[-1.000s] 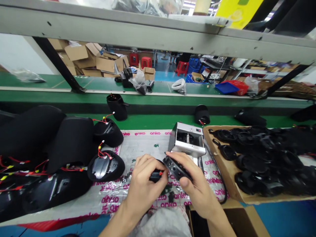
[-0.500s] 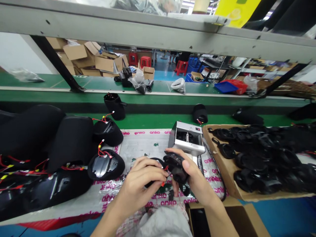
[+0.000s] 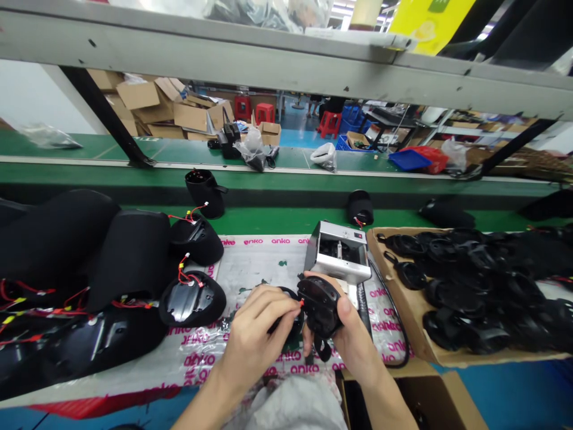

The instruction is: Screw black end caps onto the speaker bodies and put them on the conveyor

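Observation:
My right hand [image 3: 356, 334] is closed around a black round plastic cap [image 3: 320, 307], holding it tilted above the mat. A small black strap dangles below the cap. My left hand [image 3: 264, 322] is closed in a pinch on a small red wire end [image 3: 301, 303] at the cap's left edge. Whether that end touches the cap I cannot tell. Behind my left fingers lies another black part, mostly hidden. Just beyond my hands stands a silver metal machine [image 3: 342, 251] with an open top.
Black fabric-covered housings [image 3: 134, 257] with red wires crowd the left side. A cardboard tray [image 3: 389, 269] of black caps lies at the right. An open carton [image 3: 461, 397] is below it. A steel shelf beam [image 3: 268, 57] crosses overhead.
The cap has turned so its broad face shows more. My left fingers have lifted slightly, bringing the red wire end up to the cap's edge.

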### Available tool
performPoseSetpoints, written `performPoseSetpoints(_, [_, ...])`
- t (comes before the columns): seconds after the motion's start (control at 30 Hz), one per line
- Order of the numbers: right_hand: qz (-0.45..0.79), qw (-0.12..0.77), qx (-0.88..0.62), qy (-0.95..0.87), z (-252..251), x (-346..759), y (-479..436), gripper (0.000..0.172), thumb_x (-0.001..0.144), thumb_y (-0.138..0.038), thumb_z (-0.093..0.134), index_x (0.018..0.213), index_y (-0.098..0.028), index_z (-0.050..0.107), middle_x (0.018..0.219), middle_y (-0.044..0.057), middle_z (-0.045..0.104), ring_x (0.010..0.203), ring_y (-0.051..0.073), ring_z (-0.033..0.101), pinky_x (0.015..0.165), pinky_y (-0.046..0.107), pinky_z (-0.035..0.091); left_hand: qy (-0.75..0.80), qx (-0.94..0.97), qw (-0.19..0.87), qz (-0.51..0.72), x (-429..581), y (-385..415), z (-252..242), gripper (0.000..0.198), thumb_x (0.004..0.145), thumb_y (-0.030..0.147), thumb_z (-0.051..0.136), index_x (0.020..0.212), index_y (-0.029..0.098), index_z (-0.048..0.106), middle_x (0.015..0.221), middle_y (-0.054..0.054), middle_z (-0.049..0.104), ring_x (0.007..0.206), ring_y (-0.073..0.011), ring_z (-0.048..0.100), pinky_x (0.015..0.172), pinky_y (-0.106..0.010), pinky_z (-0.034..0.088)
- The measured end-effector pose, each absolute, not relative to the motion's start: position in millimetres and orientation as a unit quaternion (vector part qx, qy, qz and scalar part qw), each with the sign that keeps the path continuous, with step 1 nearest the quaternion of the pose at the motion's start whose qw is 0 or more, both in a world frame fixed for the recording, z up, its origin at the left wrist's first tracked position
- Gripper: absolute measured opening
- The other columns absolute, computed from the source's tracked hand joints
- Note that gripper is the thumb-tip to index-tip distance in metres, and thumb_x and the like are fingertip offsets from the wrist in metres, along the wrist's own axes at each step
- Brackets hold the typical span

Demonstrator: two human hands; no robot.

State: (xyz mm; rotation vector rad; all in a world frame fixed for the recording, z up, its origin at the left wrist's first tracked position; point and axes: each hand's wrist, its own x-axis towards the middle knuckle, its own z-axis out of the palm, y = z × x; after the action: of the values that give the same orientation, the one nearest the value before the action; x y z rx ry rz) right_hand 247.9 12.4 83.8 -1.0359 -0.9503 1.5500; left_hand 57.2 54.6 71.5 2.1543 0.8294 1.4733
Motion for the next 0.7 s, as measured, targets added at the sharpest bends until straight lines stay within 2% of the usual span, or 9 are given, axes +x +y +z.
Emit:
performPoseSetpoints(0.23, [0.582, 0.46, -0.472, -0.477, 86.7, 254.8, 8.5, 0.07, 0.105, -0.077, 0.054, 0.156, -0.029, 0.053, 0.113, 0.008, 0.074, 0.067, 0.018, 0.073, 0.067, 0.034, 0.06, 0.329, 0.784, 0.177, 0.496, 60.1, 54.5, 80.0, 0.016, 0.102, 0.007, 0.076, 0.105, 0.022, 0.071, 0.09, -0.001, 0.08, 0.084, -0.0201, 0.075, 0.084, -0.035, 0.054])
performPoseSetpoints(0.33, [0.577, 0.457, -0.476, -0.482, 85.2, 256.7, 10.8, 0.072, 0.102, -0.078, 0.058, 0.152, -0.026, 0.055, 0.098, 0.006, 0.075, 0.06, 0.018, 0.072, 0.058, 0.031, 0.055, 0.333, 0.778, 0.19, 0.498, 58.9, 52.7, 80.1, 0.015, 0.102, 0.011, 0.078, 0.102, 0.023, 0.07, 0.09, 0.0, 0.081, 0.087, -0.0202, 0.076, 0.089, -0.037, 0.053])
performPoseSetpoints(0.47, [0.607, 0.455, -0.462, -0.459, 85.8, 258.2, 12.2, 0.078, 0.098, -0.08, 0.063, 0.152, -0.024, 0.053, 0.071, 0.001, 0.07, 0.053, 0.02, 0.069, 0.052, 0.029, 0.052, 0.333, 0.777, 0.205, 0.494, 49.6, 50.3, 75.7, 0.019, 0.101, 0.008, 0.075, 0.109, 0.025, 0.077, 0.113, -0.006, 0.082, 0.108, -0.025, 0.076, 0.1, -0.04, 0.054])
performPoseSetpoints(0.53, [0.621, 0.443, -0.454, -0.461, 89.8, 259.2, 10.0, 0.082, 0.094, -0.074, 0.075, 0.155, -0.026, 0.052, 0.087, 0.005, 0.077, 0.058, 0.019, 0.071, 0.057, 0.031, 0.057, 0.338, 0.77, 0.22, 0.495, 45.9, 50.0, 73.4, 0.022, 0.101, 0.007, 0.074, 0.109, 0.026, 0.079, 0.113, -0.006, 0.08, 0.109, -0.0248, 0.074, 0.099, -0.039, 0.055])
performPoseSetpoints(0.57, [0.621, 0.432, -0.454, -0.471, 92.7, 259.6, 8.5, 0.083, 0.091, -0.067, 0.081, 0.158, -0.028, 0.051, 0.104, 0.009, 0.079, 0.064, 0.02, 0.074, 0.063, 0.033, 0.062, 0.34, 0.764, 0.23, 0.498, 45.3, 49.9, 72.6, 0.022, 0.101, 0.006, 0.074, 0.107, 0.027, 0.079, 0.109, -0.005, 0.079, 0.107, -0.0242, 0.074, 0.098, -0.038, 0.055])
performPoseSetpoints(0.63, [0.617, 0.404, -0.464, -0.491, 99.4, 259.3, 5.3, 0.085, 0.09, -0.049, 0.088, 0.163, -0.033, 0.047, 0.134, 0.013, 0.075, 0.081, 0.023, 0.08, 0.078, 0.039, 0.068, 0.354, 0.749, 0.246, 0.503, 47.2, 48.9, 71.4, 0.021, 0.101, 0.006, 0.073, 0.104, 0.026, 0.078, 0.106, -0.004, 0.077, 0.104, -0.0228, 0.074, 0.095, -0.036, 0.056])
performPoseSetpoints(0.7, [0.615, 0.381, -0.482, -0.494, 104.8, 257.5, 3.2, 0.088, 0.089, -0.033, 0.085, 0.167, -0.036, 0.043, 0.141, 0.012, 0.071, 0.092, 0.026, 0.082, 0.083, 0.041, 0.07, 0.375, 0.729, 0.264, 0.508, 51.8, 46.7, 69.7, 0.021, 0.099, 0.005, 0.071, 0.097, 0.025, 0.076, 0.107, -0.004, 0.074, 0.101, -0.021, 0.074, 0.091, -0.033, 0.058])
